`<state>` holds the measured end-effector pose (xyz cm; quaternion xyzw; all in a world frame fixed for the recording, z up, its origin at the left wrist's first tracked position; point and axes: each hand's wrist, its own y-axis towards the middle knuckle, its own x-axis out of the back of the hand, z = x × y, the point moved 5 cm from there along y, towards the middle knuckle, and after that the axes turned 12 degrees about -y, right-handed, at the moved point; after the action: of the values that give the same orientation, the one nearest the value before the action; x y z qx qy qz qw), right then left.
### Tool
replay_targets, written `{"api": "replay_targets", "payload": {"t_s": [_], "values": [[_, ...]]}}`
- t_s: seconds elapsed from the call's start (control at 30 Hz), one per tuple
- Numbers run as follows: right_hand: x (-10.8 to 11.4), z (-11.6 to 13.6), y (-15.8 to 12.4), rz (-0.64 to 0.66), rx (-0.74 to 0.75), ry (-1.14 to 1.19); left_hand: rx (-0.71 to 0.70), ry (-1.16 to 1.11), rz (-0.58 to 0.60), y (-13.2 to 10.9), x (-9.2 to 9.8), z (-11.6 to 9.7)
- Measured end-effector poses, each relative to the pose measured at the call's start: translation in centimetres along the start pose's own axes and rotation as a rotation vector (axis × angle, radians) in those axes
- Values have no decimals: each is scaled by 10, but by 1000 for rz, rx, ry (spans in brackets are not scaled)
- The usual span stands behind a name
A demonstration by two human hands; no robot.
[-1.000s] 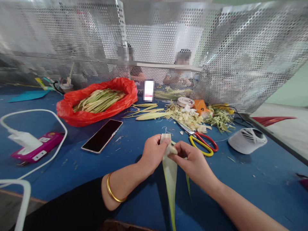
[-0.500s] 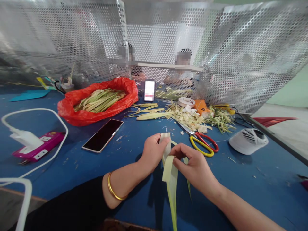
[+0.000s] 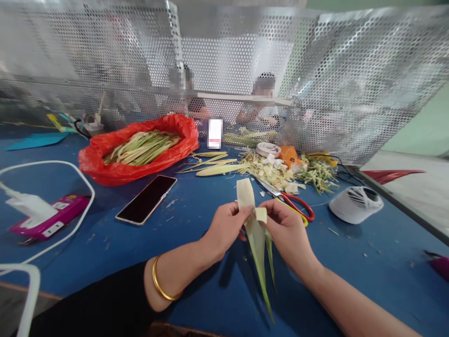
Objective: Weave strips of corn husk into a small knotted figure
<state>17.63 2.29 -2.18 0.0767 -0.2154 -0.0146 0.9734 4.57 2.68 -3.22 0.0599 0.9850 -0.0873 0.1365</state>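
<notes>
Pale green corn husk strips point(image 3: 257, 241) are held between both hands over the blue table, folded across each other near the fingertips. My left hand point(image 3: 226, 229) is closed, its thumb pressing on the crossing of the strips. On the other side my right hand point(image 3: 286, 227) pinches a short folded end. One broad end stands up above the fingers, and long pointed tails hang below toward the table. Scissors point(image 3: 298, 208) with red and yellow handles lie just beyond my right hand. The fingers behind the husk are partly hidden.
A red plastic bag point(image 3: 138, 171) full of husks stands at the back left. Nearby lie a phone point(image 3: 146, 200) and a purple power strip point(image 3: 52, 220) with a white cable. Husk scraps point(image 3: 277, 171) and a white thread spool point(image 3: 356, 205) sit right, before a perforated metal screen point(image 3: 224, 56).
The folded end has moved up to the crossing, and both hands have come closer together. More of the upper strip now stands above my left thumb. The view has shifted slightly.
</notes>
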Motion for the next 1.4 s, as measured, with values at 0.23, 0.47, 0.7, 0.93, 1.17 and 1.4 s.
{"api": "replay_targets", "payload": {"t_s": [0.23, 0.47, 0.7, 0.93, 1.17, 1.4], "values": [[1, 7, -4, -11, 76, 15, -38, 111, -64, 1, 6, 2], [-4, 3, -3, 43, 13, 60, -151, 241, -96, 6, 13, -2], [-3, 10, -8, 40, 72, 9, -206, 333, -149, 10, 18, -3], [-9, 8, -8, 112, 0, -24, -252, 401, -184, 10, 19, -8], [-7, 17, -12, 101, 92, -4, -254, 383, -182, 11, 22, -7], [-15, 7, -13, 195, 40, -10, -247, 333, -167, 11, 20, -8]]}}
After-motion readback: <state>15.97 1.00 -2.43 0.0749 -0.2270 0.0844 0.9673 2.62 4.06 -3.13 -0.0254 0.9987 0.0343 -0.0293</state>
